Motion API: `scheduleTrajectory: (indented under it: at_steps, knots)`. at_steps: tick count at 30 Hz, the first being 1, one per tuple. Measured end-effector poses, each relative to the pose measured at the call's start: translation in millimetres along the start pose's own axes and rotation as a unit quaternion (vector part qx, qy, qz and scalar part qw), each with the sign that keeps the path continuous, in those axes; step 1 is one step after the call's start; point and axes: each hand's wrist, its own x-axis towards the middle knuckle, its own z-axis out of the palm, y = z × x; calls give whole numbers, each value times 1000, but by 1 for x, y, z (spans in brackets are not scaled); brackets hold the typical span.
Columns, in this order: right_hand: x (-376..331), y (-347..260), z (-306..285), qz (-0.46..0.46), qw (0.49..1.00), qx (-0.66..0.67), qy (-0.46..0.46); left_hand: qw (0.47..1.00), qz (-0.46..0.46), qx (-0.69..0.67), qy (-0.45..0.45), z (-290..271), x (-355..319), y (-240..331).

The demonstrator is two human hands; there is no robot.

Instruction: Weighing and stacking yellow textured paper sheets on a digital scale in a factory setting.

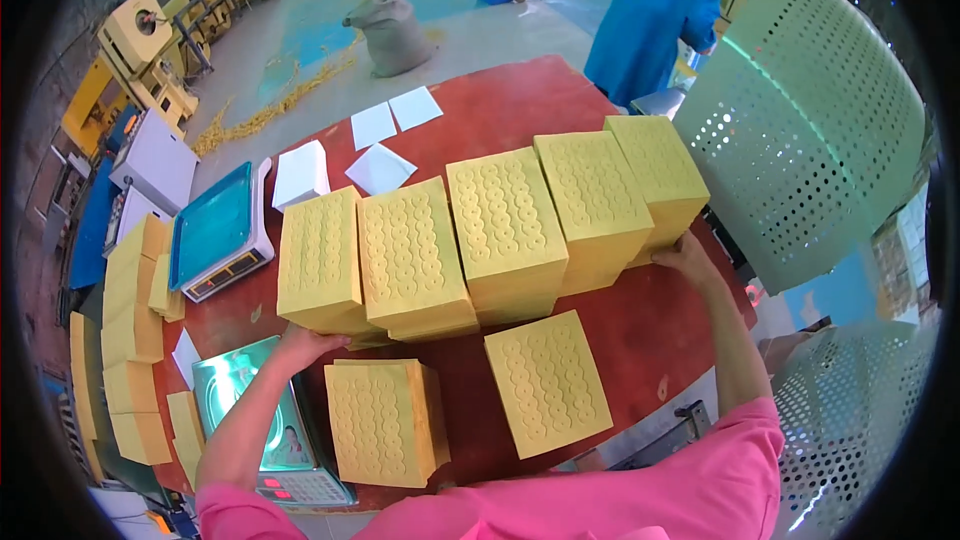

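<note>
A row of several thick yellow paper stacks (505, 225), embossed with round marks, runs across a red table (660, 330). My left hand (300, 343) presses against the near side of the leftmost stack (320, 258). My right hand (683, 255) touches the near side of the rightmost stack (655, 172). Two more yellow stacks lie nearer to me: one (382, 420) in front of my chest, and another (548, 382) to its right. Both hands rest on the stacks' sides, with no stack lifted.
A steel weighing scale (235, 380) sits at the near left, and a scale with a blue tray (215, 230) behind it. White paper sheets (380, 168) lie at the table's far side. Perforated chairs (800, 120) stand right. A person in blue (655, 10) works behind.
</note>
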Motion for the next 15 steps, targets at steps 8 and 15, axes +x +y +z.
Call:
scheduleTrajectory:
  at_steps: [8, 15]
  knots:
    - [-5, 22, 8, 0, 999, 15, 30, 976, -132, -168, -39, 17, 1, 4]
    - [15, 31, 10, -28, 996, -15, 86, 975, -125, -185, 1, 26, 7, -8]
